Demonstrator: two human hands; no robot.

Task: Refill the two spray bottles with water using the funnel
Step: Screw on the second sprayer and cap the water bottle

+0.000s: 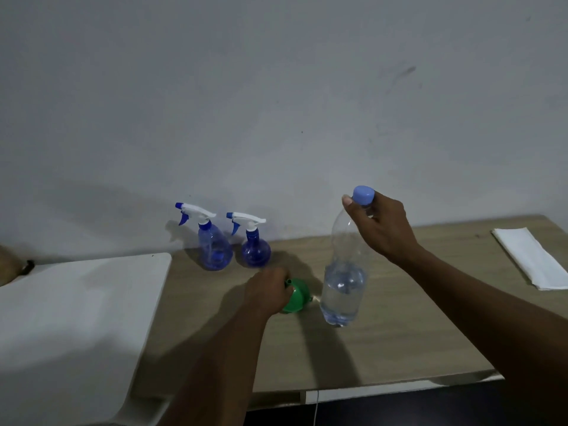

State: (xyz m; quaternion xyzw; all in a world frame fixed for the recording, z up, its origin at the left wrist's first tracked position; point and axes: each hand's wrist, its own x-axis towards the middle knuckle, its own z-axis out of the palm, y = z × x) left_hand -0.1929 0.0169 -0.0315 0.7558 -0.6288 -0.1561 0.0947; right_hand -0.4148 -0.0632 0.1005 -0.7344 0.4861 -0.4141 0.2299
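Funnel [296, 298], head view: where is it lying? (Obs. 1)

It is lying on the table [399, 339], front centre. The left hand [269, 292] is gripping it, fingers curled over it. (Obs. 2)

Right hand? (Obs. 1)

The right hand [382, 229] is clasping the water bottle [344, 290] at the neck, cap [363, 195] on. Whether the base is touching the table: cannot tell. (Obs. 2)

Targets? (Obs. 1)

The tall sprayer [213, 244] and round sprayer [255, 247] are standing upright by the wall, beyond and left of the left hand, which is nearer. Heads are sitting on; judging they are needing removal first. (Obs. 2)
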